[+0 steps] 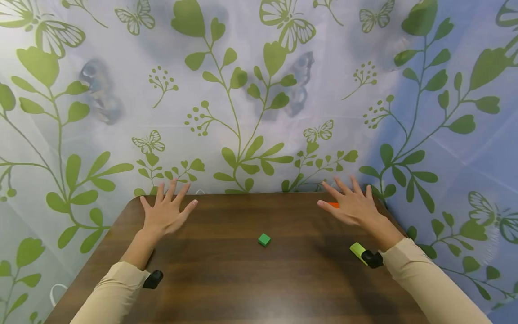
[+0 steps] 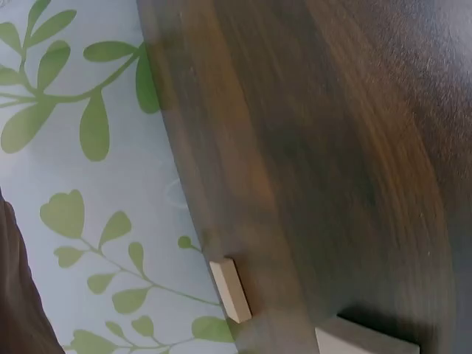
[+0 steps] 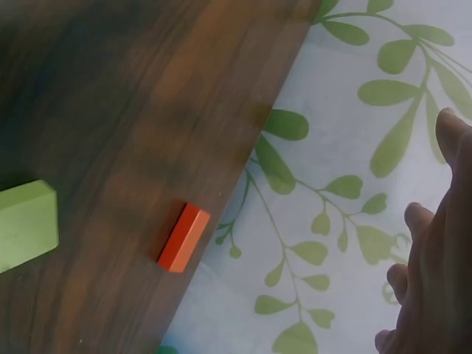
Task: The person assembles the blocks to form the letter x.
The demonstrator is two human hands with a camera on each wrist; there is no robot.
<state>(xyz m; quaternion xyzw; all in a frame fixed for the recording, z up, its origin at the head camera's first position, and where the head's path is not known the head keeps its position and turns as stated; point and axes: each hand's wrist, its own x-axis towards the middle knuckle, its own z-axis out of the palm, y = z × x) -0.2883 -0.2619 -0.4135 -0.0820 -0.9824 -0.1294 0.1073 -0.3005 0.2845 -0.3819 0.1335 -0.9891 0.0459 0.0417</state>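
Observation:
Both hands are held up over the far part of the table with fingers spread, and neither holds anything. My left hand [image 1: 165, 216] is at the far left corner. Beneath its wrist camera lie a small pale wooden block [image 2: 231, 290] by the table edge and a larger pale block [image 2: 361, 341], cut off by the frame. On the far right, my right hand [image 1: 351, 203] partly covers an orange block [image 1: 333, 205], seen whole in the right wrist view. A lime-green block [image 1: 358, 252] lies nearer, below the right wrist. Between the hands sits a small green block [image 1: 264, 240].
The brown wood-grain table [image 1: 226, 279] ends at a patterned curtain [image 1: 251, 99] with green leaves and butterflies, which hangs behind it and along the sides. Black wrist cameras sit under both sleeves. A thin white loop [image 1: 56, 290] shows beyond the table's left edge.

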